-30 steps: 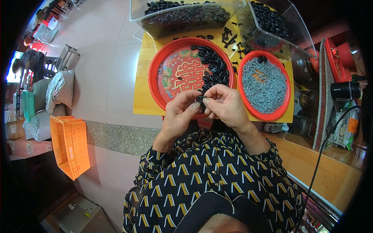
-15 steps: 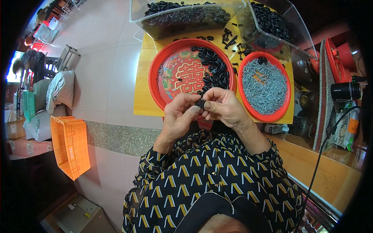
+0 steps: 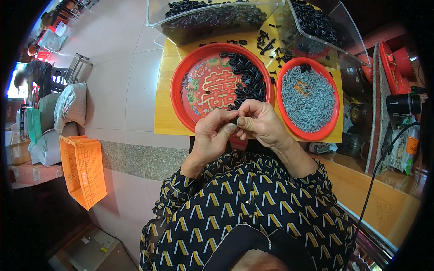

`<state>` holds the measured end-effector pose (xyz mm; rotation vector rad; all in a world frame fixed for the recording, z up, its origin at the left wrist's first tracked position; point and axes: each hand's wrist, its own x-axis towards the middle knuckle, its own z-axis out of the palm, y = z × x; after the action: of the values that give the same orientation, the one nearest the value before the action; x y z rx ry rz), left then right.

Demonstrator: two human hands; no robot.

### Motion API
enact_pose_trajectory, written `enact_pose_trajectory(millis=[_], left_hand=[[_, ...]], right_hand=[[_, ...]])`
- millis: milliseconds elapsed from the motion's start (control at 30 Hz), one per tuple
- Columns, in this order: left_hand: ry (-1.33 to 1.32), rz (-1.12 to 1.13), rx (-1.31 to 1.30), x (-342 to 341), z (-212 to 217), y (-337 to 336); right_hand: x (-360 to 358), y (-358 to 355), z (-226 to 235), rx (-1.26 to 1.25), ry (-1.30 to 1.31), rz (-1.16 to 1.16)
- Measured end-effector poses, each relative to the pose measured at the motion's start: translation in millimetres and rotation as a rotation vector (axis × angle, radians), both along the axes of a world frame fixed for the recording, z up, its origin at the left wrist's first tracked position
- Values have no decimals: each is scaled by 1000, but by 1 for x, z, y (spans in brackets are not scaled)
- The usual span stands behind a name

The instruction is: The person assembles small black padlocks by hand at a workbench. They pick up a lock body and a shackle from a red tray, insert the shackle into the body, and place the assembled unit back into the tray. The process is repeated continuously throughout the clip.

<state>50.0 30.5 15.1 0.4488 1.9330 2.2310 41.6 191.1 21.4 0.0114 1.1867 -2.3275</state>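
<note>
My left hand (image 3: 213, 135) and my right hand (image 3: 260, 123) meet fingertip to fingertip over the near rim of a round red tray (image 3: 186, 83). Between the thumbs and forefingers both pinch one small black part, mostly hidden by the fingers. The tray has a patterned middle and a heap of small black rings (image 3: 247, 81) along its right side. To its right a smaller red tray (image 3: 329, 128) is filled with small grey metal pieces (image 3: 308, 99).
Both trays rest on a yellow board (image 3: 165, 113). Two clear plastic bins (image 3: 212, 20) of black parts stand behind them, with loose black parts (image 3: 266, 43) between. An orange crate (image 3: 82, 169) and filled sacks (image 3: 68, 108) sit on the tiled floor at left. A black cable (image 3: 382, 162) hangs at right.
The hands have stayed together over the tray's near rim; the fingers have shifted slightly around the small black part.
</note>
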Motion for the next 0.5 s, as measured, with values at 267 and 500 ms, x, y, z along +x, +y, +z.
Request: enact_pose_trajectory(millis=[267,500], left_hand=[[-163,-25,171,-3,-11,-4],[-207,-11,339,-3,-16,-10]], right_hand=[[-1,-1,-4,22,-22,-21],[-3,7,5,137,12,-29]])
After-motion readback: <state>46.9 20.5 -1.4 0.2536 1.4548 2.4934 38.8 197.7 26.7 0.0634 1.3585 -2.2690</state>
